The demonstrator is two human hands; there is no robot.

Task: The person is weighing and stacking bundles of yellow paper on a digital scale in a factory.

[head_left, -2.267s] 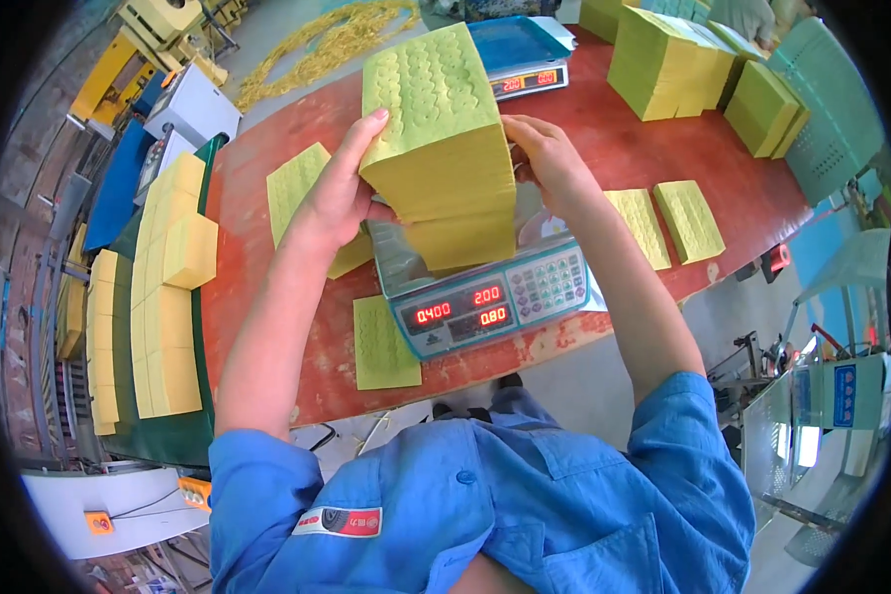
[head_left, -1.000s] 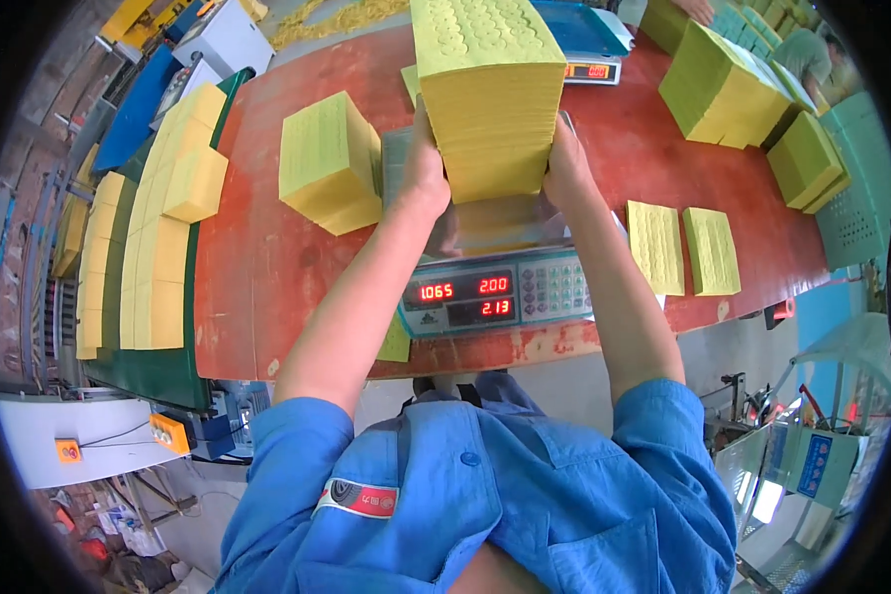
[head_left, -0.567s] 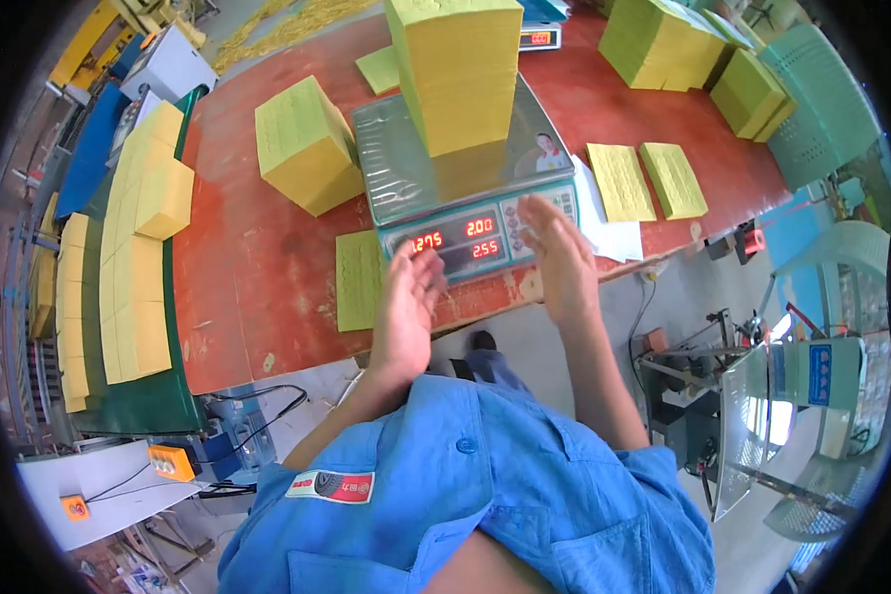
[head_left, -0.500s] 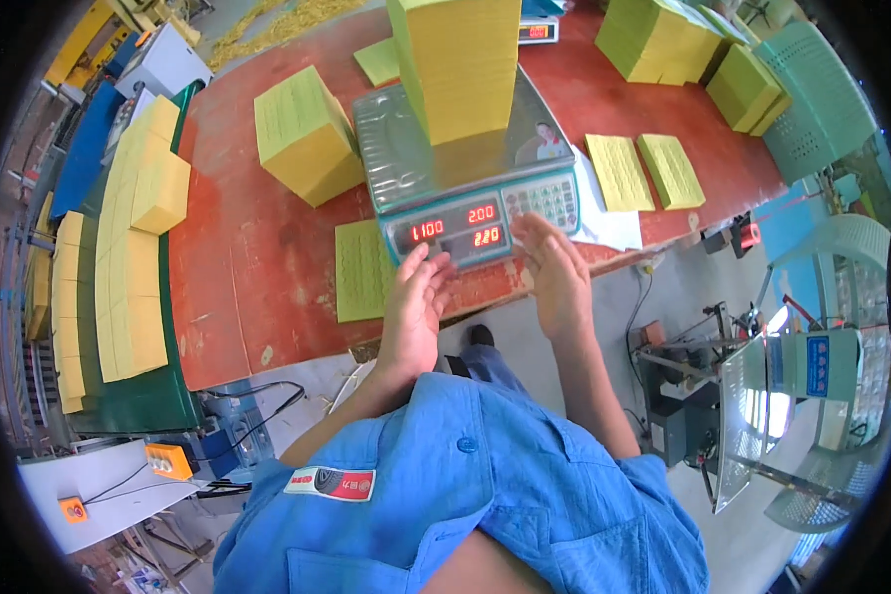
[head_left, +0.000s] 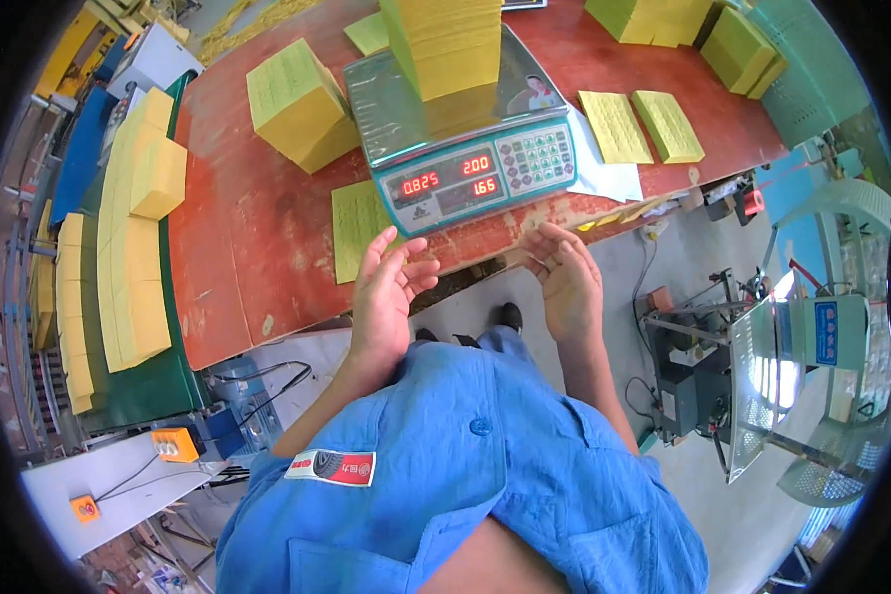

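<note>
My left hand [head_left: 389,297] and my right hand [head_left: 567,282] hover apart at the table's near edge, palms facing inward, fingers loosely spread, with nothing in either. Just beyond them stands a teal counting scale [head_left: 480,178] with a lit red display, a keypad and a metal pan. A tall stack of yellow paper sheets [head_left: 445,49] rests upright on that pan; its top runs out of view. Nearest my left hand, a low pile of yellow paper [head_left: 354,233] lies flat at the scale's left corner.
A yellow paper block [head_left: 302,104] stands left of the scale on the red table [head_left: 228,267]. Two thin yellow pads [head_left: 616,127] lie right of it, beside a white sheet. More stacks [head_left: 653,20] and a teal basket [head_left: 812,89] are at far right. Yellow bundles [head_left: 134,267] line a green conveyor.
Both hands have drawn back from the scale toward my body and moved slightly apart. The scale's displayed reading has dropped. The table and scale sit higher in the picture.
</note>
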